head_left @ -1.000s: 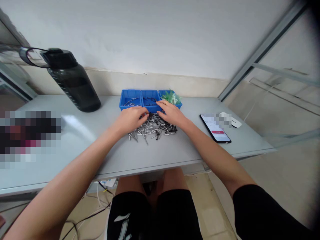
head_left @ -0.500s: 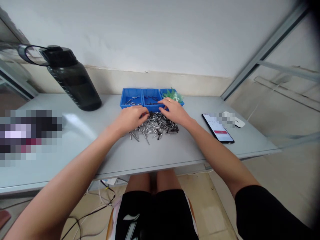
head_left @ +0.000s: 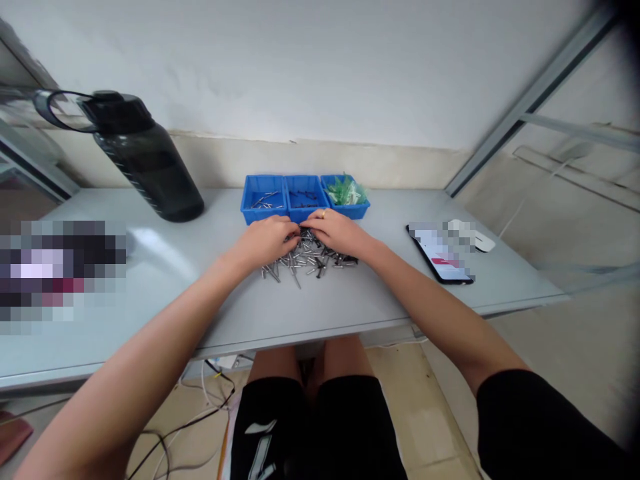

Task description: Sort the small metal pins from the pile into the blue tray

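Observation:
A loose pile of small silver and black metal pins (head_left: 300, 259), like rivets or screws, lies on the grey desk. My left hand (head_left: 270, 239) is at the pile's left side with its fingers curled in; whatever they pinch is too small to make out. From the right, my right hand (head_left: 337, 232) reaches over the back of the pile, fingertips drawn together close to the left fingers. What it holds, if anything, is hidden. Just behind the hands stands a blue three-part bin (head_left: 254, 217): silver pins in the left compartment, black ones in the middle, green-and-white packets (head_left: 346, 192) in the right.
A large dark water bottle (head_left: 150, 160) stands at the back left. On the right lie a phone (head_left: 435, 253) and a white mouse-like object (head_left: 485, 243). A blurred-out dark object (head_left: 60, 260) is at the far left. Behind the desk (head_left: 320, 310) rises a wall.
My right hand has come from the front edge of the middle compartment down and left to the pile, its fingers closing together. My left hand has shifted slightly and stays at the pile.

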A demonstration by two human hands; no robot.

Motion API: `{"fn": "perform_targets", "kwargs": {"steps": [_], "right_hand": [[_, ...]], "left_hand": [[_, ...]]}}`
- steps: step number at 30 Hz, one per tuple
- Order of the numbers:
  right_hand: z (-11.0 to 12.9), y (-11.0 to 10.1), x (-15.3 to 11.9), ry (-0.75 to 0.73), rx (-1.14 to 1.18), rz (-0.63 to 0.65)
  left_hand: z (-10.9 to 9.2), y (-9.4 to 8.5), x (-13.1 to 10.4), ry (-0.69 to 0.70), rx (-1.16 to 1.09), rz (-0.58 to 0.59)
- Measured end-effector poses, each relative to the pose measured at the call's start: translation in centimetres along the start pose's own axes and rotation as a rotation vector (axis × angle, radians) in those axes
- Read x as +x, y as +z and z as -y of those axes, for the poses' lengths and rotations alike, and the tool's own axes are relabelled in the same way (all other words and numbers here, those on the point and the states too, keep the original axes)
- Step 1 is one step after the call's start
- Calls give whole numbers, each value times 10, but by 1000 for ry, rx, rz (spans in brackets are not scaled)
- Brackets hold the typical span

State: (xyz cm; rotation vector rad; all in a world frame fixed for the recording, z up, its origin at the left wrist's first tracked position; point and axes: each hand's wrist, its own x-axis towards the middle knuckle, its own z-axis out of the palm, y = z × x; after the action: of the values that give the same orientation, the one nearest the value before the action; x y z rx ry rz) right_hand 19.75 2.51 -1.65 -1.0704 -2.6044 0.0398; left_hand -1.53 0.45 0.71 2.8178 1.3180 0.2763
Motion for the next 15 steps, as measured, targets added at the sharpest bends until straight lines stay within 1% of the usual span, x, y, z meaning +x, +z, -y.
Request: {"fn": "perform_targets", "kwargs": {"steps": [5,11,15], "right_hand": [[3,3,1,-40,-21,81],[3,0,0,-25,-74,80],[-2,1,0,37,-109,53]], "left_hand": [[3,0,-1,-13,18,-32],[1,-1,-1,-16,28,-31],[2,0,-1,-13,25,-47]]}}
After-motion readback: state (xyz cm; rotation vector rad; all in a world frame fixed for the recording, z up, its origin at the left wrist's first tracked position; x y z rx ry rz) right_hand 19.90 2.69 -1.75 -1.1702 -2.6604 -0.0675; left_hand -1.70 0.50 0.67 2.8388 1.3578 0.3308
